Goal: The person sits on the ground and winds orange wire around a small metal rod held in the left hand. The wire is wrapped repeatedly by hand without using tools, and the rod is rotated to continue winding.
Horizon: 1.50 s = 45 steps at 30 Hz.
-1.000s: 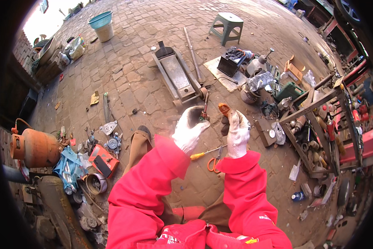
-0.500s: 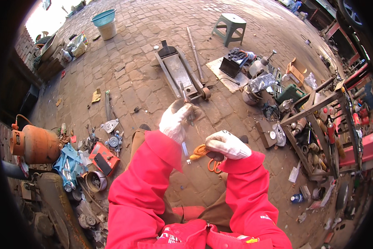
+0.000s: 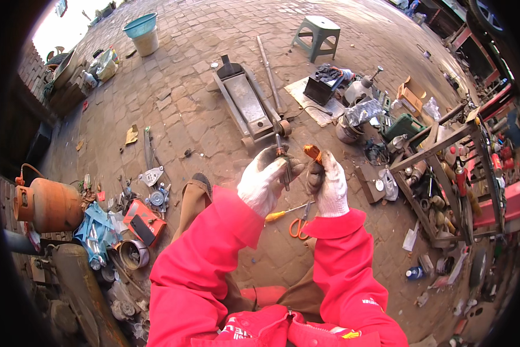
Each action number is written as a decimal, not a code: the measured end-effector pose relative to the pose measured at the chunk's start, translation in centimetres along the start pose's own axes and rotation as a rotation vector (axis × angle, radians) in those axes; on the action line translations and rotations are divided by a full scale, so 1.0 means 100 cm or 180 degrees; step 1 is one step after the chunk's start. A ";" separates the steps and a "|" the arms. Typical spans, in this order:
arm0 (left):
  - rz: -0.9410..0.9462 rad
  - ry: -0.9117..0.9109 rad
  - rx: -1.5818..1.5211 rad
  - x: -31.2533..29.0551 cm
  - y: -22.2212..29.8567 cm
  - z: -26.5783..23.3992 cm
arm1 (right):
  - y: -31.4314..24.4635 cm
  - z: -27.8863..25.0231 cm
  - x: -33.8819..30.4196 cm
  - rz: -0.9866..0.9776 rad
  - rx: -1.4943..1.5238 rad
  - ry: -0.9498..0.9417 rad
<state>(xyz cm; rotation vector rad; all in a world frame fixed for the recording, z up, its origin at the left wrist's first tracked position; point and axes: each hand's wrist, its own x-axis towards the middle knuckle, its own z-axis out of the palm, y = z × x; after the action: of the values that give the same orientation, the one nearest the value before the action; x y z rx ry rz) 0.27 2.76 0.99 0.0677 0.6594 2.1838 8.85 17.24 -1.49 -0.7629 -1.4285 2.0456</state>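
My left hand (image 3: 271, 180), in a white glove with a dirty grey palm, is closed around a slim metal shaft-like part (image 3: 279, 147); the part stands upright, and its exact kind is unclear. Just to the right, my right hand (image 3: 327, 184), gloved the same way, grips a small orange bundle of cord (image 3: 313, 152), whose top sticks out above the fingers. The two hands are close but apart. On the paving below them lie a yellow-handled screwdriver (image 3: 275, 216) and scissors (image 3: 298, 228) with orange handles.
Ahead is a floor jack (image 3: 248, 101) with a long bar (image 3: 268, 72) beside it. A green stool (image 3: 318, 37) stands farther off. At right are a black battery (image 3: 323, 91) and a cluttered metal frame (image 3: 430, 153); at left, an orange gas cylinder (image 3: 56, 203) and scattered parts.
My right hand has lifted the orange bundle up from beside the screwdriver and scissors, bringing it near my left hand. My left hand, still holding the metal part, has moved slightly right and nearer.
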 end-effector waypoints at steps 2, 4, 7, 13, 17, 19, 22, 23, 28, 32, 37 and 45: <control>-0.0002 0.0034 0.0133 0.004 0.000 -0.005 | -0.006 0.001 -0.004 0.0188 0.0400 -0.0513; -0.0087 0.0052 0.0464 0.007 0.001 -0.010 | -0.013 0.001 -0.010 0.0335 0.0469 -0.0966; -0.0294 -0.0059 0.0881 0.009 0.002 -0.015 | -0.021 0.001 -0.017 0.0653 0.0198 -0.1695; 0.0317 -0.0652 0.1756 0.007 0.006 -0.016 | -0.023 0.000 -0.015 0.1010 0.1328 -0.1781; 0.1866 -0.0852 0.4553 0.013 0.010 -0.018 | -0.019 -0.001 -0.009 0.0570 0.2388 -0.2810; 0.1295 -0.0609 0.3562 0.016 0.007 -0.017 | -0.017 -0.003 -0.015 0.0455 0.2132 -0.2609; 0.0200 -0.0466 0.1860 0.016 0.015 -0.020 | -0.019 -0.009 -0.030 0.0474 0.1003 -0.1780; 0.0192 -0.0450 0.1747 0.017 0.019 -0.022 | -0.023 -0.012 -0.028 0.0176 0.0442 -0.2133; 0.0274 0.0432 0.0667 0.025 0.047 -0.027 | -0.039 -0.025 -0.018 0.0894 -0.1783 -0.3865; 0.0695 0.0263 0.0619 0.017 0.065 -0.031 | -0.024 -0.027 -0.013 -0.1467 -0.3751 -0.3569; 0.0452 0.0160 0.0539 0.012 0.054 -0.019 | 0.002 -0.019 0.003 -0.1895 -0.4264 -0.1028; -0.0241 -0.0736 0.0704 -0.008 0.042 -0.007 | -0.016 -0.011 0.011 0.0505 0.0357 -0.0373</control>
<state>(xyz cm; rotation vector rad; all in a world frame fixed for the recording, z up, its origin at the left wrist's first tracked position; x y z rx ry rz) -2.38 -0.25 2.51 0.3983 0.7543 1.9851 9.01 19.21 -0.50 -0.7408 -1.3392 2.3046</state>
